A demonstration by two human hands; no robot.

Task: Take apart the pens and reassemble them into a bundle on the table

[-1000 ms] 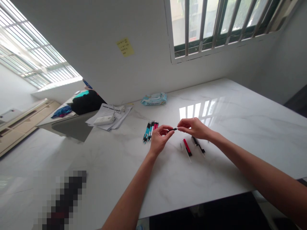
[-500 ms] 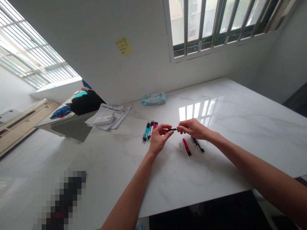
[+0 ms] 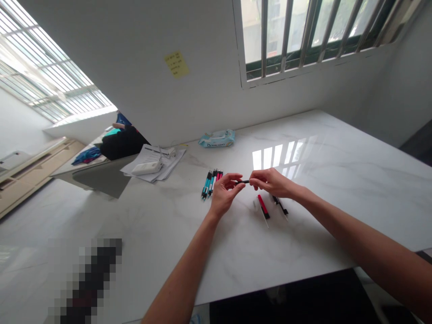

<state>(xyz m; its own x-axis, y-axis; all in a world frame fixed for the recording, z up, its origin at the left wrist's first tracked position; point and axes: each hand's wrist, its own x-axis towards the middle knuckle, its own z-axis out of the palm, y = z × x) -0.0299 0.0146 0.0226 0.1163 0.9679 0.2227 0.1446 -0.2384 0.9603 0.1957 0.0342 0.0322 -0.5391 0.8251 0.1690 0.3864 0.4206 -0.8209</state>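
Observation:
Both hands meet over the middle of the white marble table (image 3: pixel 303 148). My left hand (image 3: pixel 225 194) and my right hand (image 3: pixel 272 182) pinch the two ends of a thin black pen (image 3: pixel 243 182) held level between them. Just left of my left hand lies a row of several teal, black and red pens (image 3: pixel 209 183). Below my right hand rest a red and black pen part (image 3: pixel 263 206), a thin white refill (image 3: pixel 262 216) and a black pen part (image 3: pixel 281 205).
A pack of wet wipes (image 3: pixel 216 138) lies near the wall. A stack of papers with a white object on top (image 3: pixel 153 164) sits at the back left. A yellow sticky note (image 3: pixel 176 64) hangs on the wall. A blurred dark patch (image 3: pixel 86 279) covers the lower left.
The white end of the pen seen a second ago is hidden now; my hands have drawn slightly closer together along the pen. Nothing on the table has moved.

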